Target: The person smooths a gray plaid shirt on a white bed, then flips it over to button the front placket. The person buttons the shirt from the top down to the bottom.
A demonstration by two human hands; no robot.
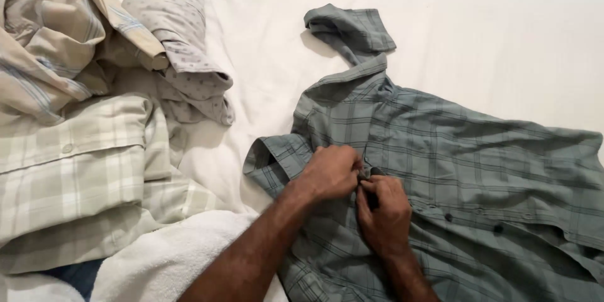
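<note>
The grey-green plaid shirt (453,170) under my fingers is thin, matt woven cloth, softly creased, with small dark buttons (448,217). The bed sheet (491,31) is smooth white cotton. The white towel (170,251) looks fluffy terry; the pale checked shirt (75,176) is matt cloth.

On the left of the white bed sheet (478,19), a heap of crumpled shirts: a beige one with blue stripes (44,38), a grey dotted one (176,31) draped beside it, and a pale green plaid one (75,170) with a white button below. At the lower edge, a white towel (163,258) touching the plaid, with a scrap of blue fabric (78,274) showing beneath.
</note>
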